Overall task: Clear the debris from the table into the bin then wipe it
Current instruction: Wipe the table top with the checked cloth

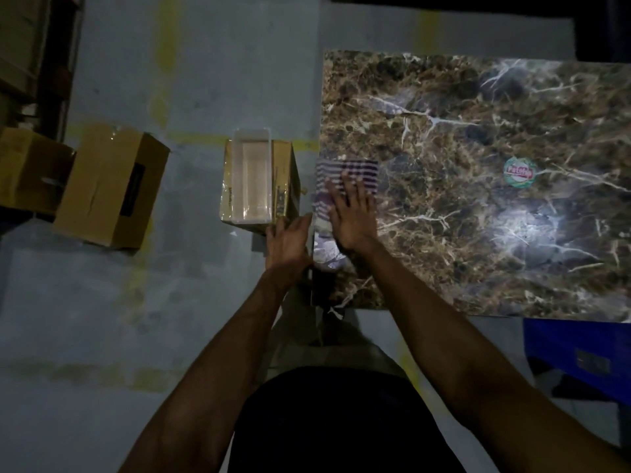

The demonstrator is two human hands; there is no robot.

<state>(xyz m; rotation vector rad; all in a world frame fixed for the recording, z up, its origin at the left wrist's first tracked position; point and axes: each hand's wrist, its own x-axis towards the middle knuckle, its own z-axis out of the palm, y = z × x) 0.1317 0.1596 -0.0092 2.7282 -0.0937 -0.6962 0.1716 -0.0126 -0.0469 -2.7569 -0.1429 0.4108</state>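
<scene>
Marbled surface (478, 131) beside a grey floor. Right hand (351, 213), fingers flat, presses a striped cloth (345, 172) at the left edge; left hand (290, 240), open, is cupped just below that edge, near the white bin (252, 179). Wiping appears begun; a round sticker (519, 173) remains. Open room lies rightward.

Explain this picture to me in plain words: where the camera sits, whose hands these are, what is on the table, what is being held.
There is no machine here. One camera, worn on a person's head, looks down at both bare arms. The right hand presses flat, fingers spread, on a striped cloth at the left edge of the marble-patterned table. The left hand hovers open just off that edge, holding nothing. A round sticker or lid also lies on the table. Beside the table, a white bin rests on a cardboard box.
</scene>
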